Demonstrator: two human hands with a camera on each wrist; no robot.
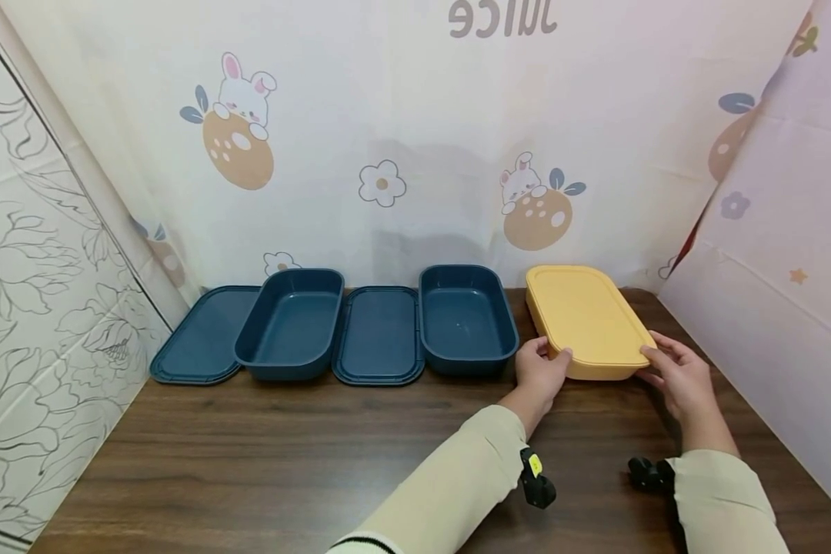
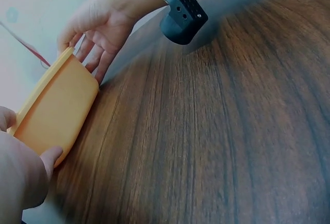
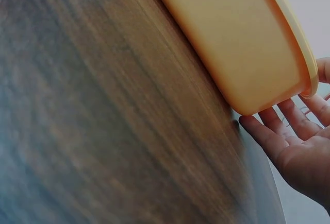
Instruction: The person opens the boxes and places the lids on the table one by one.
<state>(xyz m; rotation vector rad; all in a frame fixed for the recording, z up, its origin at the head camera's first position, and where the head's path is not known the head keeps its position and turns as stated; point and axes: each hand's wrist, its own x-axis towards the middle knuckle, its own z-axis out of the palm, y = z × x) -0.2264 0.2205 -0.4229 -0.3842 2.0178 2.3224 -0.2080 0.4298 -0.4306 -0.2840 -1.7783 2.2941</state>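
A yellow food container (image 1: 599, 372) with its lid (image 1: 589, 312) on top stands at the right end of a row, close to the curtain. My left hand (image 1: 538, 375) holds its front left corner, the thumb by the lid's edge and the fingers along the side. At the front right corner my right hand (image 1: 680, 381) grips it, thumb on the lid's rim and fingers against the side wall. In the right wrist view, the right fingers (image 3: 294, 123) spread along the container's end, below the lid's edge.
Left of the yellow container stand two lidless dark blue containers (image 1: 467, 319) (image 1: 287, 327). Two flat blue lids (image 1: 378, 336) (image 1: 204, 338) lie beside them on the brown wooden table (image 1: 284, 454). A printed curtain (image 1: 429, 100) hangs behind, with patterned panels at both sides.
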